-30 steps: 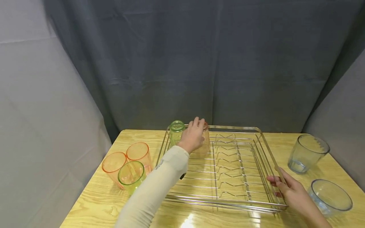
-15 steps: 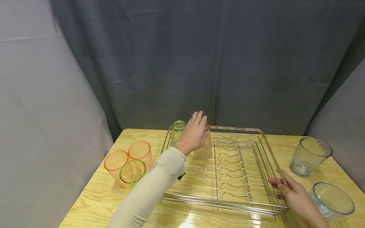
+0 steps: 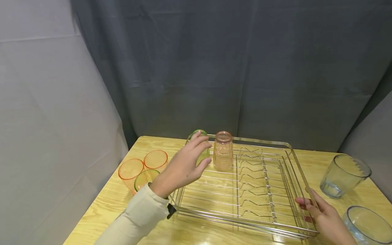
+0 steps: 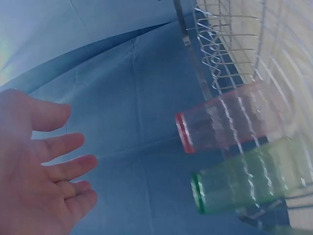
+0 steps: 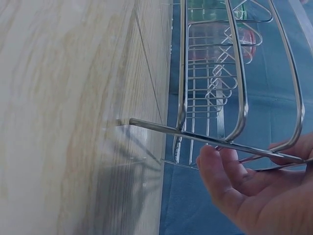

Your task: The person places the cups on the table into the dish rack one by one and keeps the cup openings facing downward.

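My left hand (image 3: 185, 165), fingers spread and slightly bent, is in the air over the left part of a wire dish rack (image 3: 298, 166). It holds nothing. Behind its fingers, a green glass (image 4: 239, 181) stands upside down in the rack's back left corner, partly covered in the head view. Beside it is an upside-down pink glass (image 3: 223, 153), apart from the hand. At the rack's right side, my right hand (image 3: 327, 216) grips the rim, its fingers curled round the wire in the right wrist view.
Two orange glasses (image 3: 130, 170) and a green-rimmed glass (image 3: 145, 177) stand upright on the wooden table (image 3: 101, 214), left of the rack. To the right are a clear glass (image 3: 344, 178) and a blue-rimmed glass (image 3: 369, 226). A dark curtain (image 3: 190, 68) hangs behind.
My left hand has come off the pink glass and drawn back to the left and towards me, leaving that glass in the rack. The right hand keeps its grip on the rim.
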Demonstrator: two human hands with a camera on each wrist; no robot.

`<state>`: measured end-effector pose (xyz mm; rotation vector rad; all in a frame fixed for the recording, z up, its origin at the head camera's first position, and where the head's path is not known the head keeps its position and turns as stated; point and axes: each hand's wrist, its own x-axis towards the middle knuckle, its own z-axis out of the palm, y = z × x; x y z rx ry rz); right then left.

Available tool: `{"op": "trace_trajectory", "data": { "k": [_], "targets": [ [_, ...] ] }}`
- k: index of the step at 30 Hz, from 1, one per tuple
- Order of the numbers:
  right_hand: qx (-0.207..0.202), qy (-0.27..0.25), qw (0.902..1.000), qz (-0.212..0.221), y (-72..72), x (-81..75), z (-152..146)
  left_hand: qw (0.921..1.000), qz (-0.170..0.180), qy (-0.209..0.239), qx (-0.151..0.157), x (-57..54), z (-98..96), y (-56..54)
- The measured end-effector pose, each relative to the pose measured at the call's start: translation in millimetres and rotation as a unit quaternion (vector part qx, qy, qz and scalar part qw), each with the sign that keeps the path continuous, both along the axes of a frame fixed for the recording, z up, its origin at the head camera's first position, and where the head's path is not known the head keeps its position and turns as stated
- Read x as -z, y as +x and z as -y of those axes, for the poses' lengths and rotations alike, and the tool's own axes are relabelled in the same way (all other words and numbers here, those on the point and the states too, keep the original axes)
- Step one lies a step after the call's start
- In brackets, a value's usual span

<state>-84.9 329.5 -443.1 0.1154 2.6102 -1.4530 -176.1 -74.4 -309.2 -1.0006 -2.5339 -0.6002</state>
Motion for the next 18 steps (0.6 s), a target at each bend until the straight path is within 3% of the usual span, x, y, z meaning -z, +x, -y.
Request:
{"op": "trace_trajectory", "data": {
  "k": [9, 14, 18],
  "targets": [
    [0.002, -0.025, 0.9997, 0.009, -0.3, 5.9, 1, 0.9989, -0.008, -0.025, -0.04, 24.7, 40.4, 28.2],
    [0.009, -0.014, 0.9996, 0.023, -0.8, 4.1, 0, 0.9979, 0.019, -0.022, -0.058, 56.7, 48.1, 41.8],
    [0.008, 0.002, 0.9999, 0.015, -1.2, -1.4, -2, 0.9974, 0.027, -0.01, -0.066, 84.7, 44.9, 44.6]
  ]
}}
